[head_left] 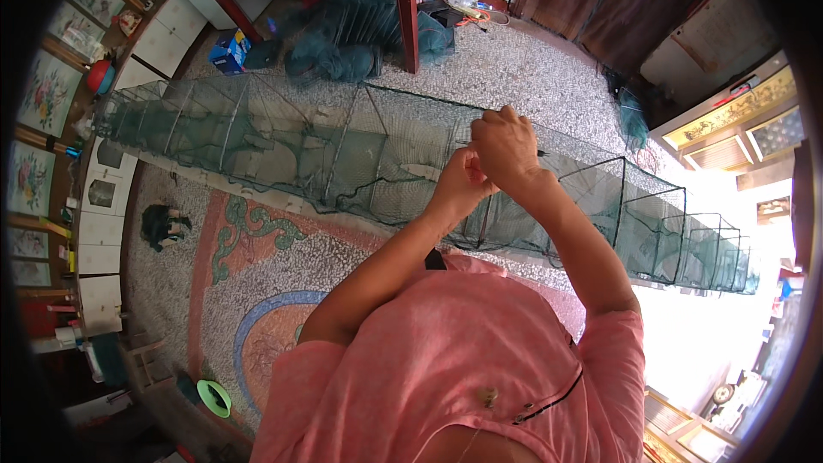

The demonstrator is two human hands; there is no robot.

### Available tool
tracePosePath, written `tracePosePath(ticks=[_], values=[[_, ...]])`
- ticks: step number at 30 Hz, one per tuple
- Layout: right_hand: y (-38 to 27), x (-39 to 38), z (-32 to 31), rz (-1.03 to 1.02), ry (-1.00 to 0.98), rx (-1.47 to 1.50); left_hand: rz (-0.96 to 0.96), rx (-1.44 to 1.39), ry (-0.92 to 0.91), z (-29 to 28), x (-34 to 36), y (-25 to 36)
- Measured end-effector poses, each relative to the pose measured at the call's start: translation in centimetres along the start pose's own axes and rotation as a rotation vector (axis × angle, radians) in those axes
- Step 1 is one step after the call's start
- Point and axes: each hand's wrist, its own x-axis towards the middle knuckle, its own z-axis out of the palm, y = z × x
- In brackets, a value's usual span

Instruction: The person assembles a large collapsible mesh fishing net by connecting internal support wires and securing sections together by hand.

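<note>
A long green mesh net trap (300, 154), held square by thin dark frames, stretches across the view in front of me. At its upper edge, around the middle, my two hands meet. My right hand (507, 146) is closed with its knuckles up. A thin dark stick-like tool pokes out at its side; its exact kind is hidden by the fingers. My left hand (463, 178) sits just below and to the left, fingers curled and pressed together close to the mesh. What lies in its pinch cannot be made out.
A red wooden table (407, 9) stands beyond the trap, with a heap of green netting (343, 34) and a blue box (230, 53) beneath. White cabinets (101, 227) line the left. A light green basin (214, 398) and dark bundle (163, 226) lie on the patterned floor.
</note>
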Motion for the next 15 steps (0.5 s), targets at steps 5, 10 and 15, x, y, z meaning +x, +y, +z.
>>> tracePosePath(ticks=[5, 10, 15], values=[[-3.0, 3.7, -2.1, -0.043, 0.42, 0.685, 0.093, 0.046, 0.038, 0.0, 0.0, -0.4], [1.1, 2.2, -13.3, -0.054, 0.745, 1.125, 0.155, 0.279, 0.146, 0.3, -0.6, 0.1], [9.3, -5.0, -23.1, 0.056, 1.05, 0.896, 0.297, 0.374, 0.157, 1.2, -0.8, 0.4]])
